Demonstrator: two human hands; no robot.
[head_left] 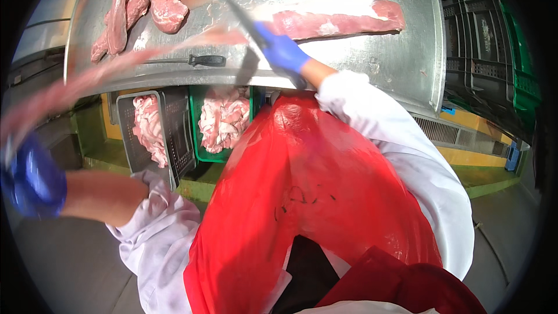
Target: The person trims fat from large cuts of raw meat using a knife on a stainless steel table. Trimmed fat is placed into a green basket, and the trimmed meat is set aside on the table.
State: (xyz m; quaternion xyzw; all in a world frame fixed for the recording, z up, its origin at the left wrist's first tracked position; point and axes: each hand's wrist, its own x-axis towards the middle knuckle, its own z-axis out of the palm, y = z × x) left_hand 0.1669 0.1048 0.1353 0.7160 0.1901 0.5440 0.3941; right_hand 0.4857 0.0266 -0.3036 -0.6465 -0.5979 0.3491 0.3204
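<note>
My right hand [282, 52], in a blue glove, is closed round a knife [245, 21] whose blade points to the far left. Beside the blade, a long pork loin [343, 20] lies across the metal table [372, 61]. Out at the far left, my gloved left hand [38, 177] is closed on one end of a long strip of meat [116, 72], blurred by motion. This strip stretches over the table's front edge up to the knife. Whether it still joins the loin I cannot tell. More pork pieces [168, 3] lie at the back left.
A black-handled tool [206, 60] with a thin shaft lies near the front edge. Below that edge, a grey crate [177, 122] and a green crate [195, 134] hold pale trimmings [224, 119]. Stacked dark crates [474, 40] stand at the right.
</note>
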